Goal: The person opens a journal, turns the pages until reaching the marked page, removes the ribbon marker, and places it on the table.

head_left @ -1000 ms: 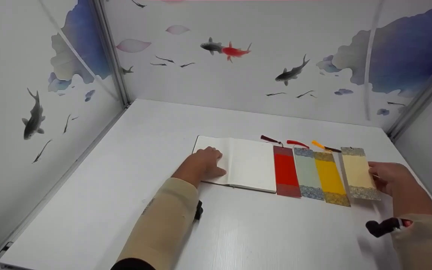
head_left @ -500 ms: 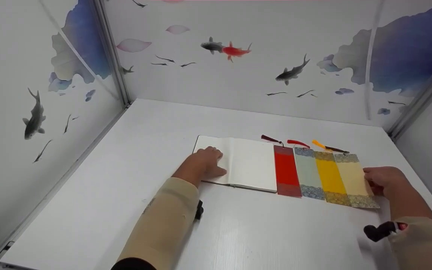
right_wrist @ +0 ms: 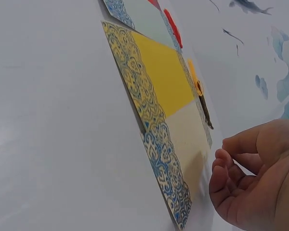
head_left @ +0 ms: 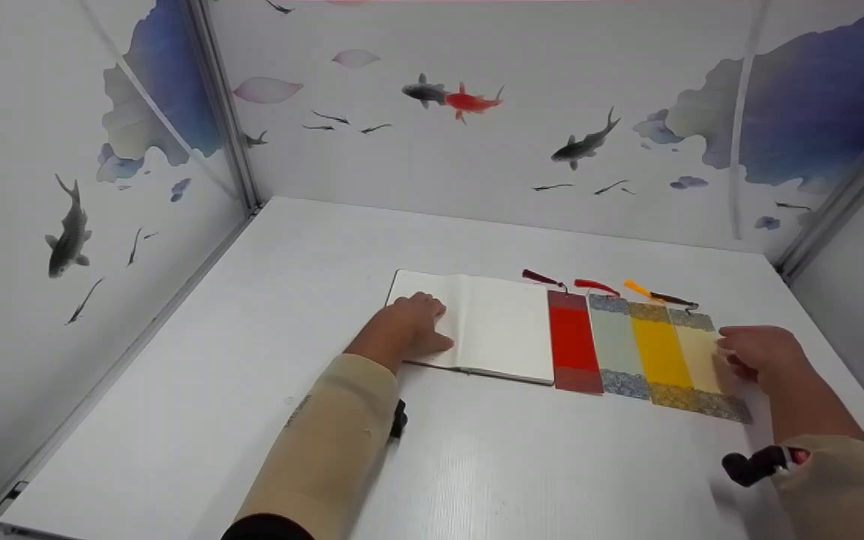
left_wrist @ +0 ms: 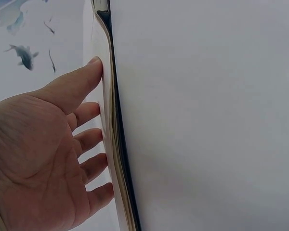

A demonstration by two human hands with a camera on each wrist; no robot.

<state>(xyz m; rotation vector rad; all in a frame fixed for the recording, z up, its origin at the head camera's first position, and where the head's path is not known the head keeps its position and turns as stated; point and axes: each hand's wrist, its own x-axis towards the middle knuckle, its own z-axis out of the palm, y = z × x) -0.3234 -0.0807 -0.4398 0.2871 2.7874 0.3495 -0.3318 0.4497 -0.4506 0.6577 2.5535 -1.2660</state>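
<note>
An open notebook (head_left: 505, 328) with blank white pages lies on the white table. My left hand (head_left: 411, 324) rests on its left page, and in the left wrist view the fingertips (left_wrist: 102, 192) press along the paper. Beside the notebook, several tasselled bookmarks lie in a row: red (head_left: 574, 339), pale green (head_left: 615, 339), yellow (head_left: 658, 352) and cream (head_left: 694, 356) with a patterned blue-and-cream end. My right hand (right_wrist: 260, 178) hovers by the cream bookmark's outer edge, fingers loosely curled and holding nothing. Its shadow falls on the cream paper.
Tassels in dark red (head_left: 541, 278), red (head_left: 595, 287), yellow (head_left: 639, 289) and dark brown (head_left: 674, 299) lie beyond the bookmarks. White panels (head_left: 372, 165) printed with fish stand at the back and sides. Metal posts (head_left: 223, 112) mark the corners.
The right hand has set the cream bookmark down against the yellow one, shifting it leftward, and let go of it. The left hand has stayed on the notebook.
</note>
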